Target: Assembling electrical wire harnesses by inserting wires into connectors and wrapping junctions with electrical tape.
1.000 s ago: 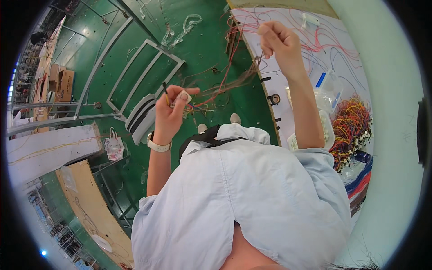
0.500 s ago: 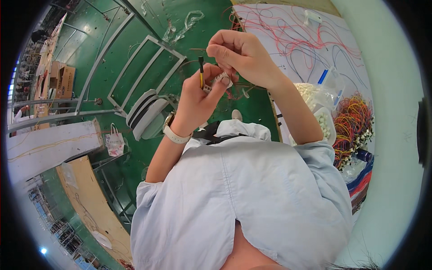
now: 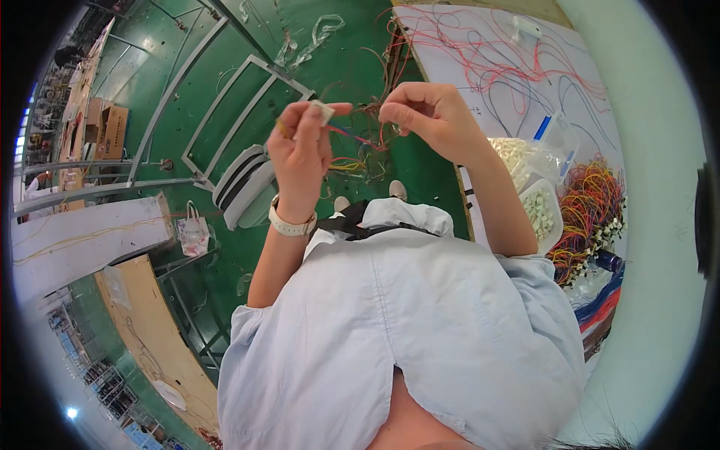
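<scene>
My left hand [image 3: 298,154], with a white-banded watch at the wrist, pinches a small white plastic connector housing [image 3: 323,112] between its fingers. A blurred yellow and dark piece [image 3: 281,126] sticks out beside the same hand. Red and blue wires [image 3: 351,136] trail from the left hand toward the right. To the right, my right hand [image 3: 435,120] has thumb and forefinger closed on thin brownish wires [image 3: 369,109]; the exact wire at the fingertips is too small to make out. Both hands are raised over the floor, left of the white-topped table.
On the white table [image 3: 442,45] lie loose red and dark wires [image 3: 517,71]. A white tray of small pale connectors [image 3: 538,214] and a heap of multicoloured wires [image 3: 589,210] sit nearer on the right. Metal frames [image 3: 244,97] and a grey-white stool [image 3: 246,191] stand left.
My left hand has moved left and turned, bringing the white connector up into view. My right hand has shifted right and down, so the hands are farther apart with wires showing between them.
</scene>
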{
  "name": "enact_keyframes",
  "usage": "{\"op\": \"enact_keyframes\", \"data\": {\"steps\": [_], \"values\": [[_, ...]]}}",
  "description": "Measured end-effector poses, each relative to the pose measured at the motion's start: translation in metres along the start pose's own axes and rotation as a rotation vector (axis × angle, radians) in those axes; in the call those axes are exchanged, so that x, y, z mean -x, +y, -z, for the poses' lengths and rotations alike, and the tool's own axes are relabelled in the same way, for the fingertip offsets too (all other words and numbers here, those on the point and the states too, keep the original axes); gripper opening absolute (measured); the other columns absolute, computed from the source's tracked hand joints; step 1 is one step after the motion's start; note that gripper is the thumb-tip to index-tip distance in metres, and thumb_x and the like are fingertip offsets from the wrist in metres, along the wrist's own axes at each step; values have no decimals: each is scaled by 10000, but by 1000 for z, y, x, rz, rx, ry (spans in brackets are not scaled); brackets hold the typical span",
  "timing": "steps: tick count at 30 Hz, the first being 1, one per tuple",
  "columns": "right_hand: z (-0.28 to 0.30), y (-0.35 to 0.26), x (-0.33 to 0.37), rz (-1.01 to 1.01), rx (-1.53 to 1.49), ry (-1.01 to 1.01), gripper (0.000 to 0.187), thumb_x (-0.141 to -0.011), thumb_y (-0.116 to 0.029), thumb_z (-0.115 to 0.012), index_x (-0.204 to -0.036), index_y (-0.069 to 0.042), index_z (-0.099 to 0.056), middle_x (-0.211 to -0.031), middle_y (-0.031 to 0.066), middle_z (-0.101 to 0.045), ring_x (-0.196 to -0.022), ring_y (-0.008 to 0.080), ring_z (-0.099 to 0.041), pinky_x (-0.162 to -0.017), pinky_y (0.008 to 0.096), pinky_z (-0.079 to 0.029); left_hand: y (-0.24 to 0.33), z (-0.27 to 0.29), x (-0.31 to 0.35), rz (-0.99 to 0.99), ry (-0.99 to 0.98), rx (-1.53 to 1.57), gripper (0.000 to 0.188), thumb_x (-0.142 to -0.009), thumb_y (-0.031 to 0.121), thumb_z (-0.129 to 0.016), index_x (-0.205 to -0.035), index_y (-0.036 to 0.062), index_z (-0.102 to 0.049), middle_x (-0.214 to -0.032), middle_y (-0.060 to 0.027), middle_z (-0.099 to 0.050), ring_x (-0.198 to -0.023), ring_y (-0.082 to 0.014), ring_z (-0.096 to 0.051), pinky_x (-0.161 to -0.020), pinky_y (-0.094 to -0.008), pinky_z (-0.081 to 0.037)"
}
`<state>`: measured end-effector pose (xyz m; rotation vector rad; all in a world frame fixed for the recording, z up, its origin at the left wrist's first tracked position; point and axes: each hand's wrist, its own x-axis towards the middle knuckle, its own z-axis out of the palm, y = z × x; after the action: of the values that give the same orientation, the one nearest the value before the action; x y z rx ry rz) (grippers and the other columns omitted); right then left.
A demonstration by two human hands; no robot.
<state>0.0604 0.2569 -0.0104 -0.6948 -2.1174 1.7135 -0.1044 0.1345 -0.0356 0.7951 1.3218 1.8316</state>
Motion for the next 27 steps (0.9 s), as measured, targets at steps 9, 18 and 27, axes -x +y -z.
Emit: {"op": "enact_keyframes", "data": {"steps": [9,18,27], "values": [[-9,6,-5,63,-120,111,153,-890,-137,-623,-899,6,-676,-771,-11,-610,-677,47,-514,-601,204,-425,1,-3,15,192,-183,123,130,-948,136,-506,-911,14,-533,-798,-50,-634,-416,14,-282,-360,-164,-211],[39,-9,1,89,284,235,127,-823,-111,-691,-852,12,-701,-712,-9,-571,-613,46,-455,-535,210,-347,-11,33,3,186,-48,287,179,-956,210,-479,-940,43,-538,-782,-57,-580,-408,-6,-262,-331,-176,-203],[89,15,3,144,96,832,166,-905,-149,-604,-916,-15,-702,-593,-63,-477,-493,9,-338,-425,184,-234,-30,72,4,202,127,367,176,-945,229,-468,-917,61,-514,-783,-54,-573,-419,-18,-240,-355,-179,-200]]}}
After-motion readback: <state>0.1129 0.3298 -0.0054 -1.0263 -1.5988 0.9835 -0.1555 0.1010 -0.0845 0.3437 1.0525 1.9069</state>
